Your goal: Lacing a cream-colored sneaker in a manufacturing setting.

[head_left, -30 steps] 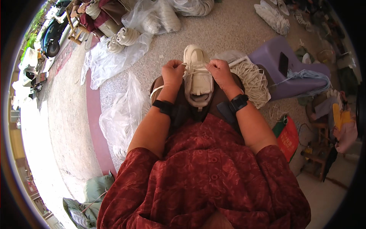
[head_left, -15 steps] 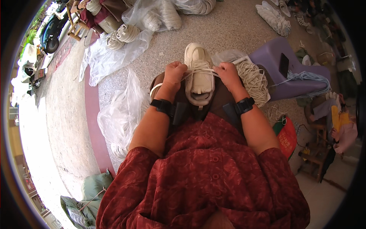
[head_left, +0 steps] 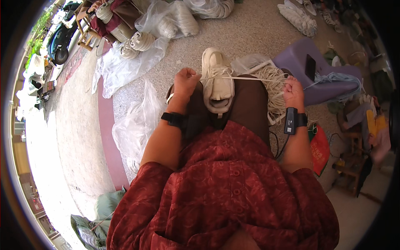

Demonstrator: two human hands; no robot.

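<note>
A cream sneaker rests between my knees, its toe pointing away from me and its heel opening toward me. A pale shoelace runs from its eyelets, stretched straight out to the right. My right hand is closed on that lace, well to the right of the shoe, above a pile of loose laces. Close by the shoe's left side, my left hand pinches the lace's other part with thumb and forefinger.
Loose cream laces fill a white-rimmed container on the right, beside a purple stool holding a dark phone and blue cords. Clear plastic bags lie to the left. Wrapped bundles and another person's hands are at the far left.
My right hand has moved from beside the shoe out to the right, drawing the lace into a long taut line. The left hand stays near the shoe's left side.
</note>
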